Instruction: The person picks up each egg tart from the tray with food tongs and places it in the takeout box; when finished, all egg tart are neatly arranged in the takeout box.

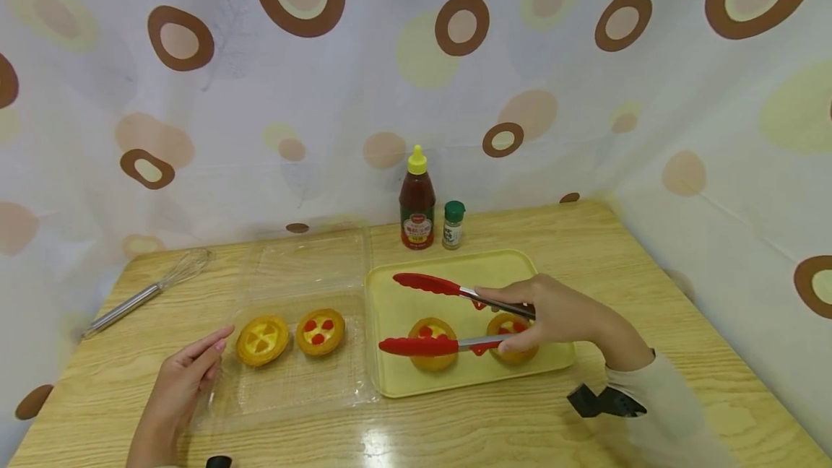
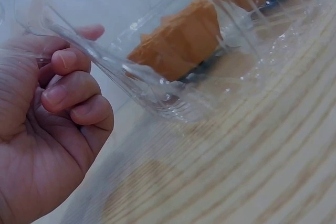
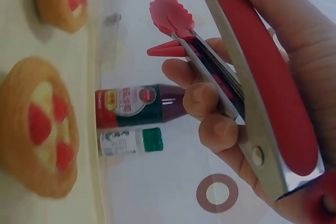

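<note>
My right hand grips a pair of red-tipped metal tongs over the yellow tray. The tongs' tips are spread apart with nothing between them. Beneath them on the tray are two egg tarts with red pieces on top, a left tart and a right tart, both partly covered by the tongs and hand. My left hand pinches the left rim of a clear plastic container. Inside it lie a tart with yellow wedges and a tart with red pieces.
A sauce bottle with a yellow cap stands behind the tray, beside a small green-capped shaker. At the far left lies a whisk. The container's lid is folded back toward the patterned curtain.
</note>
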{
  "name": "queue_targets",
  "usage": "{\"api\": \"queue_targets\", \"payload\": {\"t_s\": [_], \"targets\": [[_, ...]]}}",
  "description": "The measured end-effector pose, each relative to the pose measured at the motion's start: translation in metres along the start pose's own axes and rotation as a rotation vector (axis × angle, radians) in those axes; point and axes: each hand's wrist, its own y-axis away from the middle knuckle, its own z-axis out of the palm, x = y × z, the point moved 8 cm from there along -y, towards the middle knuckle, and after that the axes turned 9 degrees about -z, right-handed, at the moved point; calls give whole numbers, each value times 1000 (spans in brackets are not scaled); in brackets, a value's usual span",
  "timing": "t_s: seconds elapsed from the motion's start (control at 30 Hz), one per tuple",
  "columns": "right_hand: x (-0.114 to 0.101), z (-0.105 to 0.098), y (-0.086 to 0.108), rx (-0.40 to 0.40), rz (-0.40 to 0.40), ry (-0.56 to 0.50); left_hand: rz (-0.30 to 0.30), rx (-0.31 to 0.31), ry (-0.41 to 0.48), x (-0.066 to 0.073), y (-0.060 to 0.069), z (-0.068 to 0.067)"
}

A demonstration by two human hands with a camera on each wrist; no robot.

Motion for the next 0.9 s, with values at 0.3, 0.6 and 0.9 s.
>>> {"api": "queue_targets", "payload": {"t_s": [0.3, 0.6, 0.9], "targets": [[6, 5, 23, -52, 41, 20, -8, 2, 14, -1, 0, -1], [13, 13, 29, -133, 77, 41, 2, -2, 10, 1, 0, 1], [10, 18, 29, -160, 84, 47, -9, -6, 6, -2, 0, -1]]}}
